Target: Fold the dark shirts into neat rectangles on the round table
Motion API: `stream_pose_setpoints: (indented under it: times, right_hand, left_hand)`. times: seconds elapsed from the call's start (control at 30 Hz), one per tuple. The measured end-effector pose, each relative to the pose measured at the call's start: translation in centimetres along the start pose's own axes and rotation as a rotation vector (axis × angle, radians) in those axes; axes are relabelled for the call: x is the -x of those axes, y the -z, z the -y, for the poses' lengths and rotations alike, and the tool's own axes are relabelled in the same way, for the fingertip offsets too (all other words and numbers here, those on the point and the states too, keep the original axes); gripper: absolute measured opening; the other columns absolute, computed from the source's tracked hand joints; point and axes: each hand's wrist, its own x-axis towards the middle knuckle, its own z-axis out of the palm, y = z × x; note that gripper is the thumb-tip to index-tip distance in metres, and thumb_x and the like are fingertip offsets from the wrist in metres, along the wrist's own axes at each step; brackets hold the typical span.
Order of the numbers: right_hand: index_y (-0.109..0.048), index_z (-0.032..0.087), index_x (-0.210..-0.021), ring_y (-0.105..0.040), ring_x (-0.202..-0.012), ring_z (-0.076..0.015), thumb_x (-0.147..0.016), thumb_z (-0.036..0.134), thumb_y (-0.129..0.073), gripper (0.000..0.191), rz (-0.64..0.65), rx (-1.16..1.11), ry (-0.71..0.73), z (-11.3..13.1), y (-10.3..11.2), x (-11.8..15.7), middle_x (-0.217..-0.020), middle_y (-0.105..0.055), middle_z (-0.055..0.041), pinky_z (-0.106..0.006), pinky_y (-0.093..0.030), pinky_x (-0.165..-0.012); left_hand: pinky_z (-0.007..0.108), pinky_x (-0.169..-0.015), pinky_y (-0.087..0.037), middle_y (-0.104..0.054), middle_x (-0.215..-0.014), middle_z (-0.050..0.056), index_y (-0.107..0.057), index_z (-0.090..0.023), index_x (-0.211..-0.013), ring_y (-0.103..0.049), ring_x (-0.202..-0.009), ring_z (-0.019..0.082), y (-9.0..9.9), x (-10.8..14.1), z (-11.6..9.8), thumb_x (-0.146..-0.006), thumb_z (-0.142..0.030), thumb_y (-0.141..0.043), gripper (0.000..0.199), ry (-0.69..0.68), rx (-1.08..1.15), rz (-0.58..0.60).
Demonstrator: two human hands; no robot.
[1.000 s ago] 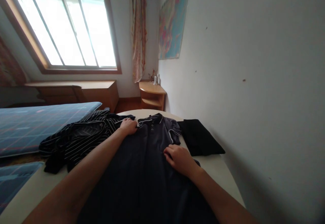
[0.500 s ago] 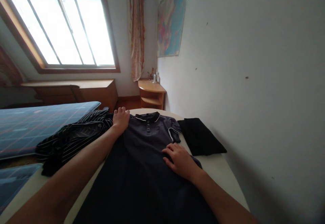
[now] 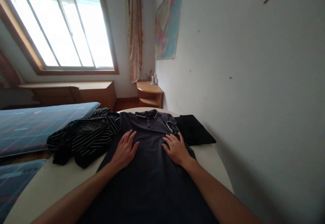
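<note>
A dark polo shirt [image 3: 152, 169] lies spread on a pale round table [image 3: 40, 190], its white-edged collar at the far end. On the left part of its chest rests my left hand [image 3: 125, 149], fingers stretched out. My right hand [image 3: 176, 148] lies on the opposite side, just below the white-trimmed sleeve, with its fingers spread. Neither hand grips the cloth. To the left is a crumpled black garment with white stripes [image 3: 88, 134]. A folded black garment [image 3: 194, 130] sits beyond the right sleeve.
Blue checked mattresses [image 3: 45, 122] stand to the left of the table. The white wall [image 3: 266, 115] runs close along the right. Farther back are a wooden desk [image 3: 98, 88], a corner shelf [image 3: 150, 88] and a window [image 3: 63, 27].
My left hand has come back from near the shirt's left shoulder to its chest. My right hand has stayed at about the same spot on the shirt. The view has shifted slightly.
</note>
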Motion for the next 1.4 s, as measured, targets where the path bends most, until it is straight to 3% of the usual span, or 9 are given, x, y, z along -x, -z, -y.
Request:
stream_pose_setpoints:
  times: [0.13,0.3,0.4,0.53,0.73,0.87,1.07,1.23,1.4]
  right_hand:
    - [-0.053,0.026,-0.139,-0.031,-0.144,-0.0231,-0.103,0.052,-0.024,0.053,-0.005,-0.030,0.012,0.8,0.3,1.2,-0.149,-0.048,-0.0070,-0.053,-0.002,-0.119]
    - [-0.040,0.028,-0.150,-0.012,-0.150,-0.0268,-0.098,0.064,-0.021,0.065,0.106,-0.017,0.005,2.3,0.4,3.3,-0.160,-0.030,-0.0051,-0.053,-0.003,-0.119]
    - [-0.032,0.027,-0.153,-0.010,-0.150,-0.0308,-0.094,0.070,-0.024,0.074,0.189,0.003,-0.013,3.5,0.1,4.4,-0.163,-0.022,-0.0062,-0.054,-0.002,-0.118]
    - [-0.035,0.026,-0.152,-0.017,-0.148,-0.0341,-0.092,0.071,-0.032,0.075,0.207,0.017,-0.006,4.4,0.3,4.7,-0.161,-0.026,-0.0083,-0.055,-0.010,-0.117]
    - [-0.061,0.022,-0.125,-0.054,-0.117,-0.0264,-0.096,0.050,-0.042,0.044,0.031,0.087,-0.076,2.5,2.2,1.2,-0.128,-0.063,-0.0104,-0.040,-0.036,-0.099]
    - [-0.058,0.023,-0.129,-0.055,-0.112,-0.0276,-0.096,0.042,-0.044,0.040,-0.079,0.220,-0.247,-0.1,3.1,-2.2,-0.121,-0.066,-0.0119,-0.040,-0.036,-0.093]
    - [-0.063,0.022,-0.127,-0.055,-0.114,-0.0325,-0.095,0.054,-0.042,0.050,-0.018,0.274,-0.446,-2.1,3.1,-6.8,-0.118,-0.067,-0.0168,-0.045,-0.035,-0.093]
    - [-0.072,0.019,-0.114,-0.057,-0.111,-0.0332,-0.094,0.051,-0.046,0.045,-0.044,0.271,-0.465,-2.4,1.8,-8.9,-0.113,-0.069,-0.0176,-0.045,-0.036,-0.091]
    - [-0.071,0.027,-0.117,-0.063,-0.106,-0.0274,-0.091,0.036,-0.053,0.032,-0.078,0.222,-0.464,-3.2,1.1,-9.8,-0.107,-0.073,-0.0118,-0.042,-0.038,-0.093]
  left_hand:
    - [0.053,-0.116,-0.026,-0.023,-0.161,0.015,-0.024,-0.017,-0.154,-0.020,-0.148,0.035,0.7,2.7,1.5,-0.097,-0.054,-0.034,0.068,0.160,-0.086,0.159]
    - [0.053,-0.115,-0.024,-0.027,-0.160,0.016,-0.031,-0.020,-0.153,-0.024,-0.146,0.038,2.6,4.7,0.7,-0.096,-0.048,-0.037,0.064,0.211,-0.238,0.307]
    - [0.053,-0.113,-0.027,-0.032,-0.157,0.017,-0.041,-0.019,-0.149,-0.029,-0.143,0.040,3.5,4.2,-0.5,-0.094,-0.042,-0.042,0.059,0.254,-0.296,0.380]
    - [0.044,-0.115,-0.029,-0.037,-0.154,0.017,-0.053,-0.012,-0.137,-0.033,-0.143,0.034,3.9,1.9,-2.5,-0.091,-0.036,-0.048,0.053,0.164,-0.258,0.333]
    - [0.044,-0.114,-0.033,-0.043,-0.152,0.013,-0.048,-0.017,-0.143,-0.038,-0.141,0.031,1.9,-0.5,-4.7,-0.092,-0.040,-0.050,0.056,0.085,-0.103,0.305]
    - [0.048,-0.118,-0.024,-0.039,-0.155,0.008,-0.047,-0.023,-0.145,-0.028,-0.146,0.032,0.1,-0.1,-4.7,-0.096,-0.045,-0.044,0.054,0.047,-0.063,0.295]
    - [0.050,-0.119,-0.023,-0.035,-0.158,0.006,-0.047,-0.027,-0.146,-0.023,-0.147,0.033,-0.2,0.3,-4.3,-0.098,-0.053,-0.037,0.055,0.021,-0.036,0.310]
    - [0.052,-0.119,-0.023,-0.034,-0.158,0.006,-0.046,-0.028,-0.146,-0.021,-0.148,0.033,-0.4,0.2,-4.2,-0.098,-0.053,-0.039,0.055,0.021,-0.021,0.311]
    - [0.053,-0.118,-0.023,-0.032,-0.159,0.006,-0.044,-0.030,-0.147,-0.020,-0.148,0.034,-0.6,0.2,-4.0,-0.098,-0.054,-0.037,0.055,0.011,-0.008,0.325]
